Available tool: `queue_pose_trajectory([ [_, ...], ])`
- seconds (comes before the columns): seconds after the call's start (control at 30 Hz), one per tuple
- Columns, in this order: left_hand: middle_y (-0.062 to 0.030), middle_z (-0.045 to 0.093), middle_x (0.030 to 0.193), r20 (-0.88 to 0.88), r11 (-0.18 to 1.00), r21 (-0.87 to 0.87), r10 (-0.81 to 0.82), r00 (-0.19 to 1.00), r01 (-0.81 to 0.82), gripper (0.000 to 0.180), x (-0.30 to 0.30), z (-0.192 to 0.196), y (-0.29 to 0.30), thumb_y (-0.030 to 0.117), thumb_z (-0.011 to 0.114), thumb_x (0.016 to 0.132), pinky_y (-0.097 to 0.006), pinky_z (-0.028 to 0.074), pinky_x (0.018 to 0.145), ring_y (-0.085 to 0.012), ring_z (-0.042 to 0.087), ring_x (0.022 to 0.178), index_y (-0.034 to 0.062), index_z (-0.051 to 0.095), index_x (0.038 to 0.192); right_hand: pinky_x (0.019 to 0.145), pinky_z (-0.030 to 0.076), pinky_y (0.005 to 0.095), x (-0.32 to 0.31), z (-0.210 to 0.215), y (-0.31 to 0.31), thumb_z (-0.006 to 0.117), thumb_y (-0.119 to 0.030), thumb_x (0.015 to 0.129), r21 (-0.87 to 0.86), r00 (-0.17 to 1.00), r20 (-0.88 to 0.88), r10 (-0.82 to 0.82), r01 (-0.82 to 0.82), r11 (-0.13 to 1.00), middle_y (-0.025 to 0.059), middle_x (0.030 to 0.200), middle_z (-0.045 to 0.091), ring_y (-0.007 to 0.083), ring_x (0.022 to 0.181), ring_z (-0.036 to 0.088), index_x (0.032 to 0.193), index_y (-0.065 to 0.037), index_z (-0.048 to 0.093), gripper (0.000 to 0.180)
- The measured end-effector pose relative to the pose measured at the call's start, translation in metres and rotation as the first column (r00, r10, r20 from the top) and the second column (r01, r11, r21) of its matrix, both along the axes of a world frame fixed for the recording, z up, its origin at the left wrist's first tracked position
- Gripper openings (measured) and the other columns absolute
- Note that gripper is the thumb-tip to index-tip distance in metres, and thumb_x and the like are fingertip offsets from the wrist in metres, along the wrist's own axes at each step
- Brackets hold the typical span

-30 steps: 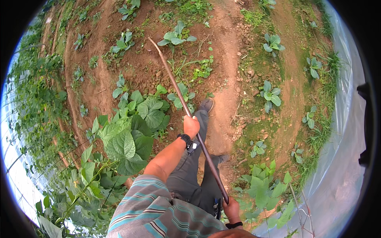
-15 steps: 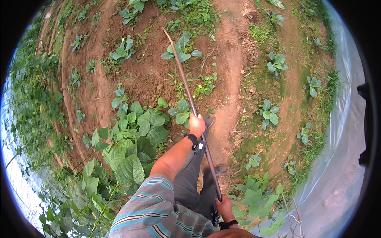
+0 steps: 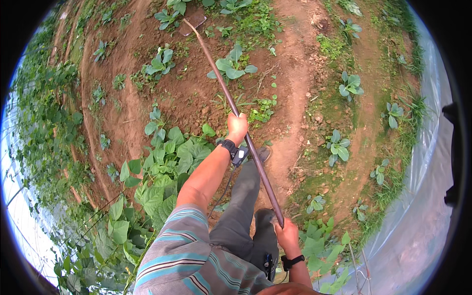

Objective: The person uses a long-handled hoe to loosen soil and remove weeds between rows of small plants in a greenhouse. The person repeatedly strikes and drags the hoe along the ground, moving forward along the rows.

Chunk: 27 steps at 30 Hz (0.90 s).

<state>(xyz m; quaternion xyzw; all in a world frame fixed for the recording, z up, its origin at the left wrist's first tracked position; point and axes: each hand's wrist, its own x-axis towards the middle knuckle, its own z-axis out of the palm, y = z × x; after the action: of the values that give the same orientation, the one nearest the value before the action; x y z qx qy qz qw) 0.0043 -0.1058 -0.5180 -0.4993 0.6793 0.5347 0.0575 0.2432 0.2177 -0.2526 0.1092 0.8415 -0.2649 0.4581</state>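
I hold a long-handled hoe [image 3: 259, 164] slantwise across the bed. Partway up its brown handle, my left hand [image 3: 238, 127] is closed. Close to my body, my right hand [image 3: 287, 233] grips the handle's near end. At the far end the flat hoe blade [image 3: 197, 20] lies at the soil, beside a leafy seedling [image 3: 167, 18]. Further down, the handle passes just left of a blue-green cabbage-like plant [image 3: 235, 65]; whether it touches the leaves I cannot tell.
Large-leaved bean-like plants [image 3: 164, 189] crowd my left side. A dirt path [image 3: 292, 88] runs ahead, with a row of young plants [image 3: 350, 86] to its right. Clear plastic sheeting [image 3: 423, 196] closes off the right edge. Climbing vines [image 3: 44, 123] stand far left.
Both hands have moved forward, away from my body, carrying the hoe with them. Its far end now reaches farther ahead and left, and the blade has become visible at the soil.
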Motion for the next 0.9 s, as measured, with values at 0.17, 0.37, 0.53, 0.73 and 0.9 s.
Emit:
queue_pose_trajectory([
  [0.17, -0.0165, 0.066, 0.074, 0.056, 0.998, -0.05, -0.024, 0.998, 0.027, 0.022, -0.064, -0.016, -0.059, 0.019, 0.063, 0.098, -0.046, 0.053, 0.057, -0.0292, 0.068, 0.064, -0.0015, 0.057, 0.094, 0.077, 0.055, 0.0553, -0.07, -0.049, -0.082, 0.075, -0.026, 0.094, -0.174, 0.985, -0.146, -0.092, 0.066, 0.983, 0.0271, 0.086, 0.07, 0.049, 0.087, 0.07, 0.106, -0.002, 0.064, 0.03],
  [0.37, -0.0289, 0.071, 0.098, 0.242, 0.976, -0.157, -0.109, 0.964, 0.15, 0.031, 0.024, 0.02, -0.006, 0.024, 0.063, 0.101, -0.052, 0.055, 0.08, -0.0451, 0.072, 0.092, -0.0068, 0.059, 0.106, 0.078, 0.055, 0.0547, -0.013, 0.003, -0.047, 0.076, -0.025, 0.093, -0.171, 0.999, 0.019, -0.029, 0.031, 0.985, 0.0288, 0.088, 0.07, 0.0488, 0.089, 0.07, 0.102, 0.0, 0.063, 0.03],
  [0.53, -0.029, 0.07, 0.098, 0.267, 0.988, -0.101, -0.085, 0.96, 0.115, 0.034, 0.086, 0.085, 0.059, 0.025, 0.062, 0.101, -0.052, 0.054, 0.084, -0.0454, 0.071, 0.094, -0.0065, 0.057, 0.11, 0.074, 0.056, 0.0553, 0.037, 0.078, 0.015, 0.077, -0.024, 0.091, -0.028, 0.995, 0.061, 0.083, -0.082, 0.996, 0.0287, 0.085, 0.07, 0.0491, 0.083, 0.069, 0.097, 0.0, 0.062, 0.029],
  [0.73, -0.0236, 0.069, 0.082, 0.292, 0.985, -0.12, -0.081, 0.953, 0.121, 0.029, 0.148, 0.07, 0.113, 0.023, 0.062, 0.102, -0.048, 0.057, 0.06, -0.037, 0.072, 0.066, -0.0057, 0.057, 0.097, 0.073, 0.056, 0.0558, 0.052, 0.141, 0.06, 0.079, -0.023, 0.089, -0.046, 0.996, -0.005, 0.085, -0.085, 0.995, 0.0271, 0.082, 0.07, 0.0487, 0.081, 0.07, 0.094, 0.0, 0.062, 0.029],
  [0.9, -0.0165, 0.066, 0.065, 0.192, 0.975, 0.216, -0.095, 0.977, 0.052, 0.03, 0.118, 0.063, 0.097, 0.017, 0.058, 0.103, -0.043, 0.053, 0.043, -0.0289, 0.068, 0.05, -0.0054, 0.058, 0.084, 0.076, 0.056, 0.0563, 0.01, 0.166, 0.07, 0.078, -0.025, 0.089, 0.024, 0.993, 0.029, 0.111, -0.112, 0.993, 0.0261, 0.084, 0.071, 0.0472, 0.084, 0.071, 0.095, -0.002, 0.064, 0.028],
])
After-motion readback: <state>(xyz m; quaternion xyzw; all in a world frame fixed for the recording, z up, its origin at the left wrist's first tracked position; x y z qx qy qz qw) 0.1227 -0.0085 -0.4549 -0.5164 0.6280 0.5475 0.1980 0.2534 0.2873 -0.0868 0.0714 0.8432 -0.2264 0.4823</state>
